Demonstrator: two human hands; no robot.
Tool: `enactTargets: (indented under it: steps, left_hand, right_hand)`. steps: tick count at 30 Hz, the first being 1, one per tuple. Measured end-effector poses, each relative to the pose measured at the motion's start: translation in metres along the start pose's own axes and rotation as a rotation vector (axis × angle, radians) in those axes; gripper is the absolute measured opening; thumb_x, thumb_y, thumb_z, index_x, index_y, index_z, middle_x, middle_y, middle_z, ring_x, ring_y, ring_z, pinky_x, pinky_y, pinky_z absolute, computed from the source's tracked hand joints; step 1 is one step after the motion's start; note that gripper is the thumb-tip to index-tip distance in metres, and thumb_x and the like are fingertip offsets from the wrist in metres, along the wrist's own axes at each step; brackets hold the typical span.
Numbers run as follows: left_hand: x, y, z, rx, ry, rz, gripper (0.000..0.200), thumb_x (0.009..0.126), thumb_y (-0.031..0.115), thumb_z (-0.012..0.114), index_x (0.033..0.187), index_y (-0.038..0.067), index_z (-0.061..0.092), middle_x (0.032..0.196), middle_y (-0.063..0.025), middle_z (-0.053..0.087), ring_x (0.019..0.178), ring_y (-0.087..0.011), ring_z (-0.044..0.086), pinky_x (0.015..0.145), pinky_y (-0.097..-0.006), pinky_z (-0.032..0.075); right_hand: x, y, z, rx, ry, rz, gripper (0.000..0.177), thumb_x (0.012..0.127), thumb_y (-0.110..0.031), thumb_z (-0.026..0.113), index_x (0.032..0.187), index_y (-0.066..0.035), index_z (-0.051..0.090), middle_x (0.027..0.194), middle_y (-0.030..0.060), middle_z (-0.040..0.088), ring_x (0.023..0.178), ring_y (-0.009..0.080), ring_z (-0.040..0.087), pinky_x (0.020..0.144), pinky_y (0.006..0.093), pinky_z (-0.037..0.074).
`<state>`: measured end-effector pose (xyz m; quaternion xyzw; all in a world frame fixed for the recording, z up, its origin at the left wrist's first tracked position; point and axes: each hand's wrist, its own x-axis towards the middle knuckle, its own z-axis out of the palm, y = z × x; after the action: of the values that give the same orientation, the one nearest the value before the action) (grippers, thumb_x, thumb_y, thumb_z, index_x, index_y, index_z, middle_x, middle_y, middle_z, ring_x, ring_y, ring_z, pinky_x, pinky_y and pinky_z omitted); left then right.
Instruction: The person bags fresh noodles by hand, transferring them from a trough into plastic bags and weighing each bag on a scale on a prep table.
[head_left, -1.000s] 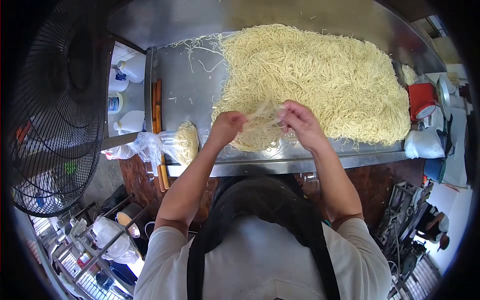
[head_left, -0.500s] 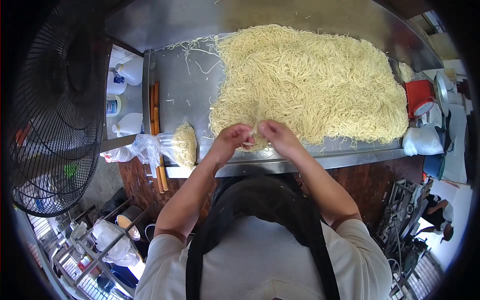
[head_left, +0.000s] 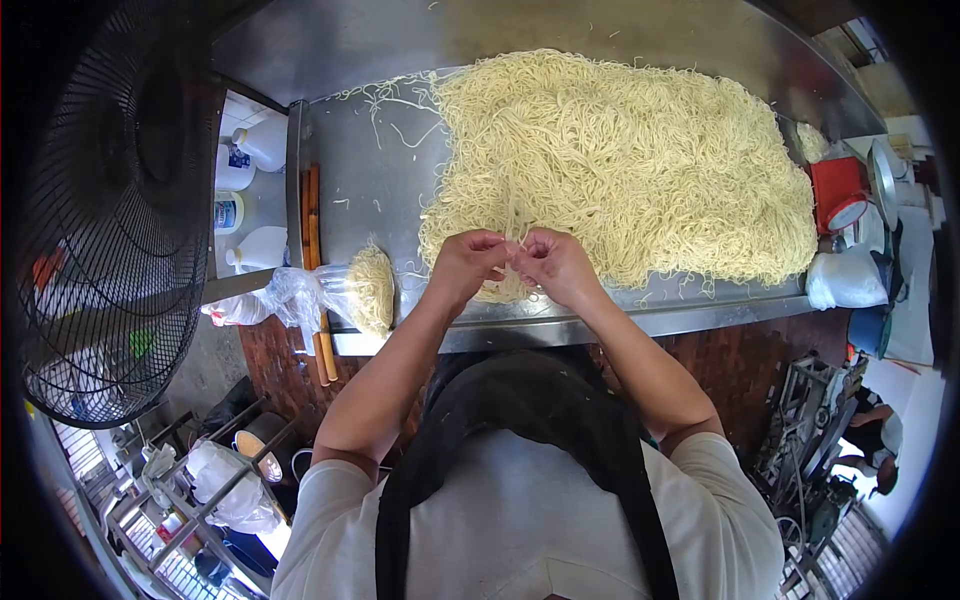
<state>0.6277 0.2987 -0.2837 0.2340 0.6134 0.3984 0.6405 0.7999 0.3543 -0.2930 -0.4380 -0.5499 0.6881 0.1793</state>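
Observation:
A wide heap of pale yellow noodles (head_left: 620, 160) covers much of the metal table (head_left: 375, 150). At the heap's near left edge, my left hand (head_left: 472, 264) and my right hand (head_left: 553, 266) meet fingertip to fingertip. Both are closed in a pinch over something thin and pale, too small to make out. It may be a clear bag or strands of noodle. Left of my hands, a clear plastic bag (head_left: 300, 300) lies at the table's near edge with a bundle of noodles (head_left: 371, 288) at its mouth.
Wooden poles (head_left: 314, 230) lie across the table's left end. A large black fan (head_left: 110, 210) stands at far left, near white jugs (head_left: 262, 248). A red scale (head_left: 838, 195) and a white bag (head_left: 845, 279) are at the right. Another person (head_left: 875, 437) is at far right.
My hands have come together; the left moved right and up, the right slightly up. The pale bit between them is now mostly covered by the fingers.

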Motion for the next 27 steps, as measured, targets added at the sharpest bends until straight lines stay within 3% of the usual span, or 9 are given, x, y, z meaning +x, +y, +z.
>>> enactTargets:
  steps: [3, 10, 15, 19, 22, 25, 27]
  left_hand:
    - [-0.001, 0.002, -0.002, -0.048, -0.026, -0.027, 0.021, 0.094, 0.018, 0.069, 0.102, -0.001, 0.067, 0.089, -0.0055, 0.068, 0.077, -0.0129, 0.065, 0.068, -0.0284, 0.057]
    - [0.005, -0.007, -0.006, -0.088, -0.023, -0.048, 0.019, 0.097, 0.018, 0.063, 0.102, 0.000, 0.065, 0.085, -0.0055, 0.065, 0.074, -0.0137, 0.064, 0.068, -0.0286, 0.058]
    - [0.002, -0.013, -0.002, -0.179, -0.027, -0.060, 0.015, 0.100, 0.017, 0.058, 0.101, 0.002, 0.061, 0.088, -0.0058, 0.064, 0.080, -0.0157, 0.064, 0.076, -0.0325, 0.056]
    - [0.005, -0.017, -0.008, -0.315, -0.017, -0.035, 0.017, 0.102, 0.020, 0.054, 0.100, 0.004, 0.059, 0.094, -0.0073, 0.063, 0.091, -0.0184, 0.064, 0.087, -0.0372, 0.052]
    - [0.009, -0.012, -0.019, -0.407, -0.034, 0.022, 0.021, 0.102, 0.022, 0.052, 0.106, 0.003, 0.060, 0.101, -0.0088, 0.064, 0.097, -0.0202, 0.063, 0.090, -0.0373, 0.050]
    - [-0.001, 0.005, -0.011, -0.166, 0.042, 0.072, 0.022, 0.101, 0.019, 0.055, 0.113, 0.002, 0.062, 0.107, -0.0087, 0.066, 0.100, -0.0183, 0.062, 0.089, -0.0339, 0.050]
    - [-0.002, -0.011, -0.007, 0.099, -0.094, 0.090, 0.022, 0.099, 0.018, 0.059, 0.113, 0.001, 0.063, 0.106, -0.0075, 0.067, 0.098, -0.0158, 0.062, 0.088, -0.0312, 0.049]
  right_hand:
    - [0.001, 0.008, -0.002, -0.146, 0.011, -0.066, 0.027, 0.094, -0.021, 0.069, 0.078, -0.001, 0.060, 0.061, 0.0025, 0.058, 0.053, 0.0074, 0.054, 0.048, 0.0263, 0.044]
    - [-0.004, -0.005, 0.003, -0.076, 0.025, -0.042, 0.020, 0.092, -0.016, 0.068, 0.079, -0.002, 0.061, 0.060, 0.0025, 0.058, 0.050, 0.0078, 0.053, 0.047, 0.0279, 0.044]
    - [-0.001, 0.004, 0.000, -0.171, 0.076, -0.102, 0.018, 0.092, -0.014, 0.065, 0.081, -0.001, 0.060, 0.062, 0.0038, 0.059, 0.051, 0.0085, 0.055, 0.047, 0.0275, 0.045]
    - [-0.004, 0.014, -0.007, -0.084, -0.034, 0.027, 0.017, 0.093, -0.015, 0.063, 0.085, -0.001, 0.059, 0.067, 0.0050, 0.061, 0.052, 0.0102, 0.056, 0.048, 0.0278, 0.048]
    - [-0.008, 0.014, -0.010, 0.072, -0.075, 0.127, 0.017, 0.096, -0.016, 0.061, 0.088, -0.001, 0.059, 0.071, 0.0052, 0.063, 0.055, 0.0105, 0.058, 0.050, 0.0281, 0.049]
    - [-0.008, 0.009, -0.011, 0.195, -0.072, 0.063, 0.017, 0.099, -0.016, 0.060, 0.091, 0.000, 0.059, 0.075, 0.0052, 0.064, 0.059, 0.0100, 0.057, 0.054, 0.0276, 0.050]
    - [-0.006, 0.002, -0.010, 0.268, -0.049, 0.048, 0.017, 0.100, -0.016, 0.060, 0.093, 0.000, 0.059, 0.077, 0.0056, 0.065, 0.060, 0.0097, 0.057, 0.057, 0.0269, 0.050]
